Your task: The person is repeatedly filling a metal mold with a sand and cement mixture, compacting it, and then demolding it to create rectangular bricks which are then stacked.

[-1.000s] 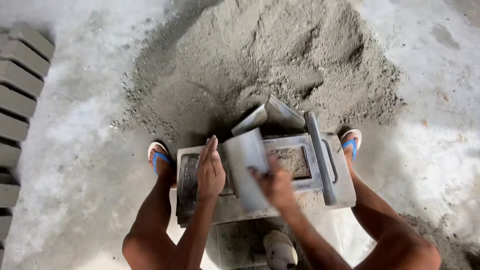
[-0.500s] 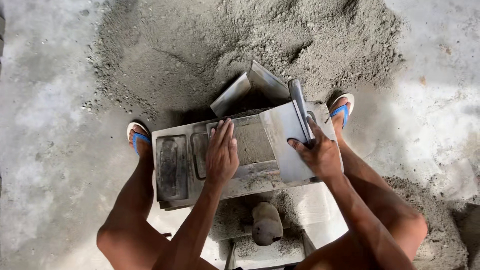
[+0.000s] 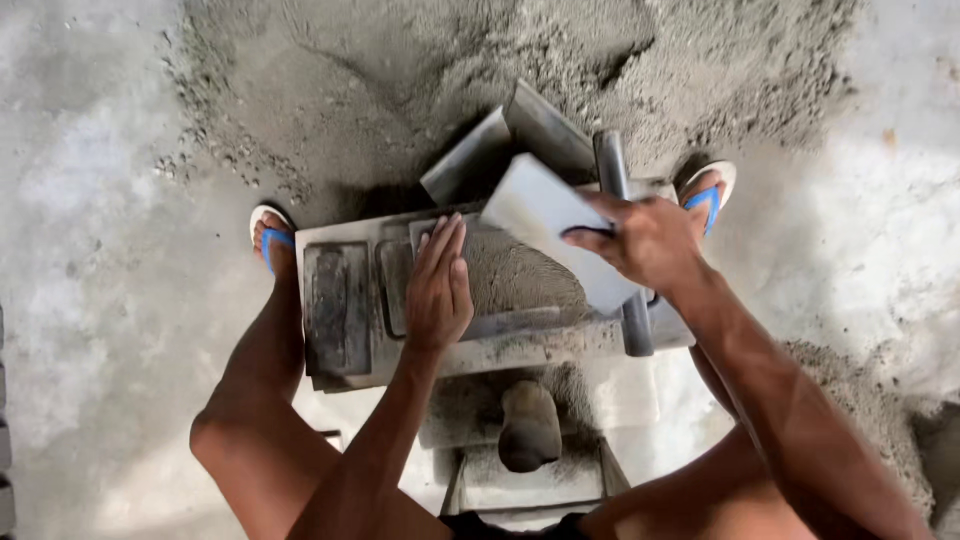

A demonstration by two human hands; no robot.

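A grey metal block mould (image 3: 340, 310) stands on the ground between my feet, its middle cavity filled with damp grey mix (image 3: 520, 275). My left hand (image 3: 438, 285) lies flat, fingers together, on the mould's top at the left edge of the filled cavity. My right hand (image 3: 645, 240) grips a flat pale-grey rectangular plate (image 3: 545, 215), held tilted over the right part of the cavity. A metal handle bar (image 3: 620, 240) runs along the mould's right side, partly hidden by my right hand.
A large heap of grey sand-cement mix (image 3: 480, 70) lies just beyond the mould, with a metal scoop (image 3: 500, 145) resting at its foot. My feet wear blue sandals (image 3: 268, 235) on both sides. A rounded grey knob (image 3: 528, 425) sits below the mould. Pale concrete floor surrounds everything.
My right hand has lifted the flat plate from the mould's right side and swung it up and leftward over the filled cavity. My left hand stays flat on the mould.
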